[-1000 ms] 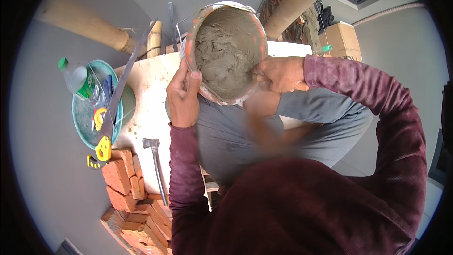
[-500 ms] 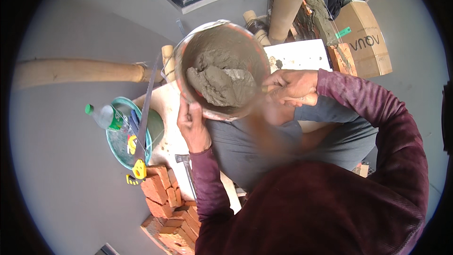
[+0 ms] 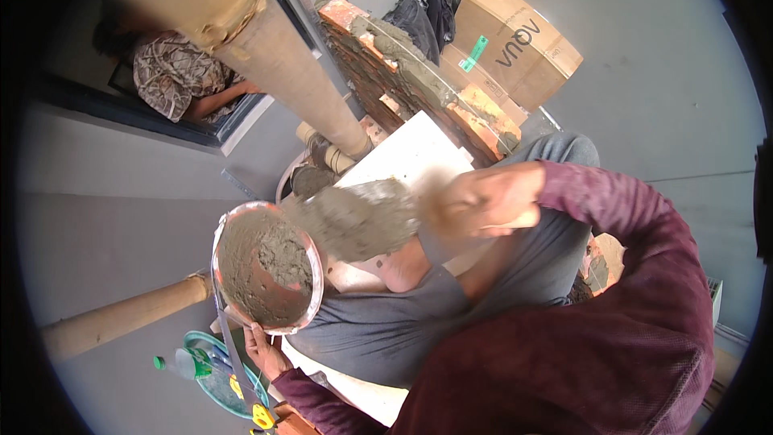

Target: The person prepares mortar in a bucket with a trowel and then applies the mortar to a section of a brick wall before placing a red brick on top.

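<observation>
A heaped load of wet grey mortar (image 3: 354, 224) sits on a trowel (image 3: 385, 188), its blade mostly covered. My right hand (image 3: 493, 197) is closed around the trowel's handle, out in front of my bent knee, slightly blurred. At the left, a tilted bucket (image 3: 241, 278) has mortar smeared on its inner wall and more at the bottom. The fingers of my left hand (image 3: 264, 350) grip the bucket's near rim. The loaded trowel hangs just right of the bucket, above a white board (image 3: 411, 149).
Beyond my knee runs a low brick wall (image 3: 483, 113) topped with mortar, with a cardboard box (image 3: 515, 44) behind it. Bamboo poles (image 3: 298, 89) cross at the upper left, near a person (image 3: 181, 72) at a window. A handsaw (image 3: 262, 416) leans by a teal basin (image 3: 221, 403).
The mortar-laden trowel has come out of the bucket, held in my right hand. The view has turned toward the brick wall, and the bucket now appears farther left and lower.
</observation>
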Available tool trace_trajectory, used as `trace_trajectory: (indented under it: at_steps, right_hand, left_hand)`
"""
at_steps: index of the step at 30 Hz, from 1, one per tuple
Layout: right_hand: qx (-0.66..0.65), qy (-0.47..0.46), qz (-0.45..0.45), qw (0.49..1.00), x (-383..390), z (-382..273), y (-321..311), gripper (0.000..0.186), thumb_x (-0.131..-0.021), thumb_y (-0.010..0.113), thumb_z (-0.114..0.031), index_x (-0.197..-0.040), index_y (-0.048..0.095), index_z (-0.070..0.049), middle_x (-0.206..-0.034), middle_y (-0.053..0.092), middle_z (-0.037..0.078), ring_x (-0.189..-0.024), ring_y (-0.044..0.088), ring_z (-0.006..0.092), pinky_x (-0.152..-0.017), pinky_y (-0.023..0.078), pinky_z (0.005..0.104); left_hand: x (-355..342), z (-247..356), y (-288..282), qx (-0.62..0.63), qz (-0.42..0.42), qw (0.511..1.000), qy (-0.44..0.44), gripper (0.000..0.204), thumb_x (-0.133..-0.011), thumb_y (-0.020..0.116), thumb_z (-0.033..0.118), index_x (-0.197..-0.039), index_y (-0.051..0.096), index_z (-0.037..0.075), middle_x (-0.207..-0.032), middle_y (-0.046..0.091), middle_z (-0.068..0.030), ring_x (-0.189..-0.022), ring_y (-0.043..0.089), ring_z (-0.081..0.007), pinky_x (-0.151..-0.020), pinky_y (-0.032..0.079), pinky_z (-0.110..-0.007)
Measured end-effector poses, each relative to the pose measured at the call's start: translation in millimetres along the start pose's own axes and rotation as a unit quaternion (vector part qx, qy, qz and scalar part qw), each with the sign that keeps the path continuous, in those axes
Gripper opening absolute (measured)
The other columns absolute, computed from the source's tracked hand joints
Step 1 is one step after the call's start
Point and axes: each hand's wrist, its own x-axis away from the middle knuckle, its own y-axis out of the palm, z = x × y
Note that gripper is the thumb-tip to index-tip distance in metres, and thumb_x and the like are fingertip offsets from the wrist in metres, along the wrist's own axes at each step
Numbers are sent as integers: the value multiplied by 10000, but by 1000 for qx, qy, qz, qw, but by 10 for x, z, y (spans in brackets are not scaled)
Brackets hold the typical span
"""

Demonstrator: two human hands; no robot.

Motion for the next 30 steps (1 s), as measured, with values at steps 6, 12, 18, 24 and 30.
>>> trace_trajectory:
  at_steps: [6, 12, 18, 24, 30]
  right_hand:
    - [-31, 108, 220, 969, 799, 40, -279, 246, -943, 601, -291, -940, 522, -58, -682, 493, -29, -501, 517, 47, -416, 464, 208]
    - [-51, 69, 343, 935, 832, 139, -1039, 235, -961, 569, -223, -1078, 537, -22, -649, 512, -23, -430, 495, 40, -361, 430, 184]
    - [-100, 50, 364, 925, -42, 280, -2371, 249, -982, 525, -232, -791, 513, -73, -603, 508, -17, -438, 464, 58, -353, 400, 219]
    - [-43, 25, 392, 919, -995, 414, -3540, 249, -975, 506, -195, -790, 528, -29, -589, 488, 12, -431, 464, 115, -379, 430, 265]
    - [312, 137, 453, 824, -1919, 349, -4108, 233, -844, 555, -175, -829, 655, 34, -869, 663, 183, -724, 647, 291, -663, 525, 379]
  left_hand:
    - [-76, 234, -11, -540, 177, 794, 217, 633, -926, 599, 302, -1424, 367, -13, -1191, 508, -185, -1034, 504, -229, -846, 432, -389]
    - [48, 1624, 1978, -165, -24, 893, 417, 762, -909, 580, 481, -1467, 311, 35, -1372, 418, -216, -1285, 420, -297, -1078, 340, -449]
    - [-361, 2265, 3367, -5, -160, 816, 555, 1185, -728, 682, 676, -1513, 75, 30, -1499, 228, -250, -1397, 260, -340, -1129, 242, -465]
    - [-582, 2238, 3808, -1, -31, 784, 621, 1014, -787, 783, 335, -1470, 128, -28, -1409, 321, -217, -1272, 404, -303, -1058, 350, -407]
    - [-532, 2147, 3831, 18, -19, 797, 604, 907, -798, 772, 325, -1431, 230, -32, -1346, 391, -190, -1222, 447, -284, -992, 424, -400]
